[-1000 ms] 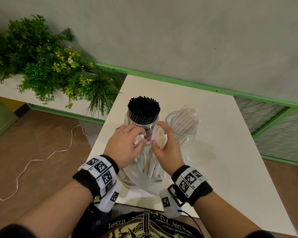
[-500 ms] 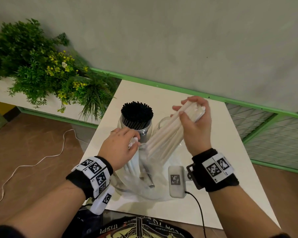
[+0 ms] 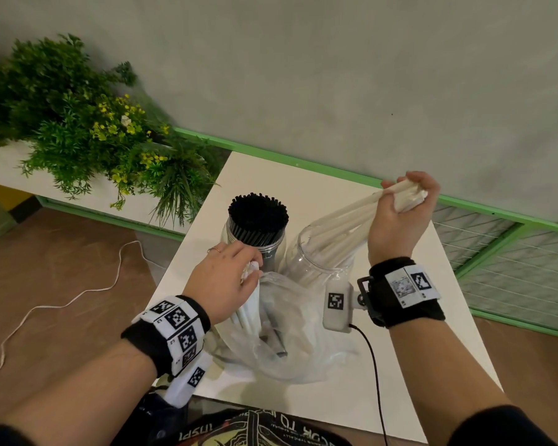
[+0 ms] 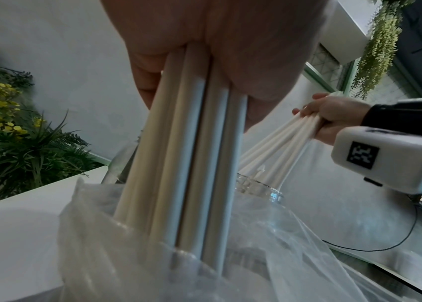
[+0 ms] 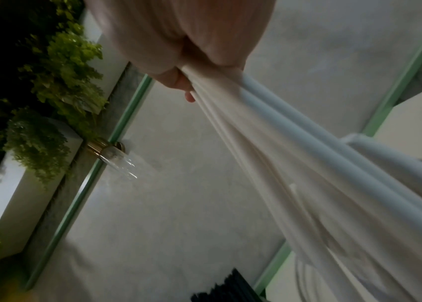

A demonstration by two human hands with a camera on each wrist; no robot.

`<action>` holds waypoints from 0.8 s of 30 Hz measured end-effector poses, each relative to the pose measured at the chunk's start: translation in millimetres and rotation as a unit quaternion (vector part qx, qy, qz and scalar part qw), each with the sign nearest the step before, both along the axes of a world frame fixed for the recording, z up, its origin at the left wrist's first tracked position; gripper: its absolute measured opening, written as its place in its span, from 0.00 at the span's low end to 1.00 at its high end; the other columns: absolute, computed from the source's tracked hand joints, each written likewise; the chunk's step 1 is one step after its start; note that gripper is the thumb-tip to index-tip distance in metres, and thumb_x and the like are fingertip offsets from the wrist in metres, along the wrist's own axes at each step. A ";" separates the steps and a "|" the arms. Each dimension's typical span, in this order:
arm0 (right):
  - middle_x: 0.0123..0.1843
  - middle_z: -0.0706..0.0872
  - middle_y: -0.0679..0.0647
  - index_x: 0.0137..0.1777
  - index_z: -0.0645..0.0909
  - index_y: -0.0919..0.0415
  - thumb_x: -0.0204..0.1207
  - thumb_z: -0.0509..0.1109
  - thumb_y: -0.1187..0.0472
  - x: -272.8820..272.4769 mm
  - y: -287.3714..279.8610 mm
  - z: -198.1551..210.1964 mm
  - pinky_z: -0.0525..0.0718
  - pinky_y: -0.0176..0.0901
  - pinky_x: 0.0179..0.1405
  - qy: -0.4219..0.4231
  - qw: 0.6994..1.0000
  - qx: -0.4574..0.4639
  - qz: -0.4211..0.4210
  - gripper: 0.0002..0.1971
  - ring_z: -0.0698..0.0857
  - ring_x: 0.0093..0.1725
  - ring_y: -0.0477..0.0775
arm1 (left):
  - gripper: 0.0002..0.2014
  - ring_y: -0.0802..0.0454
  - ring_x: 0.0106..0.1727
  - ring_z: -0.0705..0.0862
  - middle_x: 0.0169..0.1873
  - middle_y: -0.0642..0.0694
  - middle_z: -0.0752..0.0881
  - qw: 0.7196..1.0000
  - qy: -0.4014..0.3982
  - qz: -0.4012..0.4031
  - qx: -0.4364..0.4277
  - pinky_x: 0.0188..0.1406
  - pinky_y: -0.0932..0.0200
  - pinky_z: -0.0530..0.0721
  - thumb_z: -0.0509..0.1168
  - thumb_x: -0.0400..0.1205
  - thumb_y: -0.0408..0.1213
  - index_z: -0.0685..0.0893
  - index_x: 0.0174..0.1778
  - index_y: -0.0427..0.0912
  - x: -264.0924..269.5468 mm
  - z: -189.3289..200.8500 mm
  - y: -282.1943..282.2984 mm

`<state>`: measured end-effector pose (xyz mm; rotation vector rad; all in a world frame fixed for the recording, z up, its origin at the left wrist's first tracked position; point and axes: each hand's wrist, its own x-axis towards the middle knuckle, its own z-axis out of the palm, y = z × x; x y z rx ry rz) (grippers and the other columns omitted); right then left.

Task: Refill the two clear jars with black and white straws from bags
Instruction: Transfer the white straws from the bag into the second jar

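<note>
A bundle of white straws (image 3: 351,217) is slanted, lower ends inside the right clear jar (image 3: 313,252), upper ends clenched by the right hand (image 3: 397,217). More straws in the bag (image 3: 290,336) are gripped by the left hand (image 3: 223,281).
</note>
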<state>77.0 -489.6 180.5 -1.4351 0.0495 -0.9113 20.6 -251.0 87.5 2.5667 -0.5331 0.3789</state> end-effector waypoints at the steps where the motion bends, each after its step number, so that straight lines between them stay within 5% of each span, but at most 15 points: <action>1: 0.59 0.76 0.64 0.55 0.72 0.48 0.74 0.59 0.79 1.3 1.3 -3.0 0.82 0.36 0.54 0.006 1.000 -0.001 -0.002 0.22 0.87 0.54 0.50 | 0.13 0.56 0.41 0.69 0.46 0.57 0.79 1.000 -0.001 0.000 0.000 0.45 0.65 0.59 0.52 0.78 0.50 0.78 0.48 0.51 -0.2 0.4 -0.3; 6: 0.64 0.76 0.71 0.56 0.72 0.48 0.75 0.60 0.78 6.0 -0.5 -2.9 0.82 0.36 0.53 -0.002 1.000 -0.020 -0.001 0.21 0.87 0.53 0.47 | 0.12 0.56 0.41 0.69 0.45 0.60 0.76 1.000 0.001 0.006 0.002 0.44 0.65 0.58 0.52 0.79 0.50 0.78 0.48 0.52 -0.3 0.9 -0.7; 14: 0.60 0.77 0.62 0.58 0.72 0.51 0.75 0.61 0.78 9.9 0.7 -7.5 0.83 0.35 0.53 -0.003 0.999 -0.050 0.008 0.20 0.87 0.52 0.48 | 0.11 0.56 0.42 0.69 0.47 0.58 0.79 1.000 0.005 0.008 0.006 0.45 0.65 0.59 0.53 0.79 0.50 0.78 0.48 0.52 0.2 0.3 -1.6; 24: 0.61 0.79 0.55 0.61 0.73 0.52 0.74 0.71 0.71 30.8 10.2 -74.7 0.80 0.43 0.65 0.129 0.968 -0.184 0.109 0.20 0.82 0.60 0.48 | 0.14 0.55 0.44 0.71 0.47 0.58 0.79 1.000 0.013 0.005 0.002 0.46 0.64 0.61 0.51 0.78 0.51 0.79 0.49 0.51 -1.4 1.9 -4.1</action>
